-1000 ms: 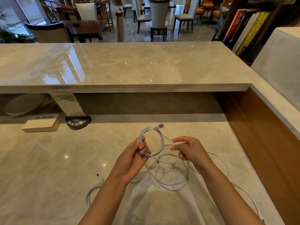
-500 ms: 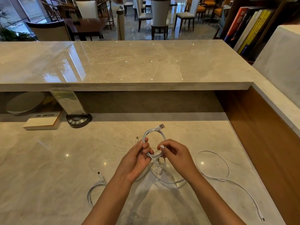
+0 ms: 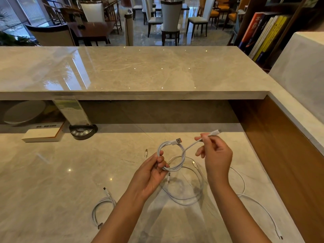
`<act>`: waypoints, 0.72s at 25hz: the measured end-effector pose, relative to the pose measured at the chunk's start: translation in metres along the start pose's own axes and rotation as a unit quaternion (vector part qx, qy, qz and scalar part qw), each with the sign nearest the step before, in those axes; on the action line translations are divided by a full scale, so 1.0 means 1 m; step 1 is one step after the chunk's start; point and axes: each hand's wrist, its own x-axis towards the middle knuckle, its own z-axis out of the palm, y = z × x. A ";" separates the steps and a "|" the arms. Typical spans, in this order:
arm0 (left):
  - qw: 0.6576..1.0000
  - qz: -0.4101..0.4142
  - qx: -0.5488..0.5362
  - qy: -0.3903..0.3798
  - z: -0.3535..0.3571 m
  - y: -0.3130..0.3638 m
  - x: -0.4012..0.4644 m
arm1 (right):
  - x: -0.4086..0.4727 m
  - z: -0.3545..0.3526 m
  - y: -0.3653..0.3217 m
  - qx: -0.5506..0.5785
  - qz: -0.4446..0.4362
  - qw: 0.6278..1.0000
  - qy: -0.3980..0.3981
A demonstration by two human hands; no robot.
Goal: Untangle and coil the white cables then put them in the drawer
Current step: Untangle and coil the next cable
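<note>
I read this as mid-coiling: my left hand (image 3: pixel 152 174) clasps the white cable (image 3: pixel 172 155) loops above the table (image 3: pixel 52 181), right hand (image 3: pixel 214 155) pinches its free end, which next needs wrapping round the coil.

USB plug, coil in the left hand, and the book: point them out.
USB plug (image 3: pixel 178 141), head view, on its metal tip.
Coil (image 3: pixel 182 159), head view, right side of the loop.
Book (image 3: pixel 43 134), head view, on its white cover.
</note>
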 end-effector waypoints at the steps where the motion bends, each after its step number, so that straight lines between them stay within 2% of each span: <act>1: 1.000 -0.004 0.001 -0.005 0.002 -0.001 0.000 | 0.004 -0.002 -0.002 0.035 0.051 0.998 0.019; 3: 1.000 -0.011 0.010 -0.008 0.005 -0.004 0.001 | 0.011 -0.004 -0.003 0.102 0.125 0.987 0.007; 5: 0.999 -0.015 0.028 -0.004 0.005 -0.005 0.002 | 0.014 -0.003 -0.005 0.139 0.178 0.971 -0.073; 8: 0.999 -0.016 0.045 -0.003 0.003 -0.004 0.001 | 0.012 -0.004 -0.001 0.064 0.157 0.967 -0.190; 10: 0.999 -0.014 0.048 -0.009 0.002 -0.004 0.000 | 0.012 -0.006 0.002 0.058 0.143 0.972 -0.176; 13: 0.997 -0.011 0.059 -0.046 0.004 -0.004 -0.001 | 0.015 -0.008 0.006 0.124 0.202 0.965 -0.114; 15: 0.991 -0.012 0.111 -0.078 0.005 -0.002 -0.003 | 0.022 -0.007 0.007 0.054 0.216 0.964 -0.144; 17: 0.976 -0.019 0.183 -0.113 0.004 0.004 -0.006 | 0.034 -0.008 0.001 -0.076 0.184 0.945 -0.258; 18: 0.965 -0.023 0.225 -0.131 0.005 0.009 -0.007 | 0.042 -0.009 -0.005 -0.148 0.162 0.916 -0.336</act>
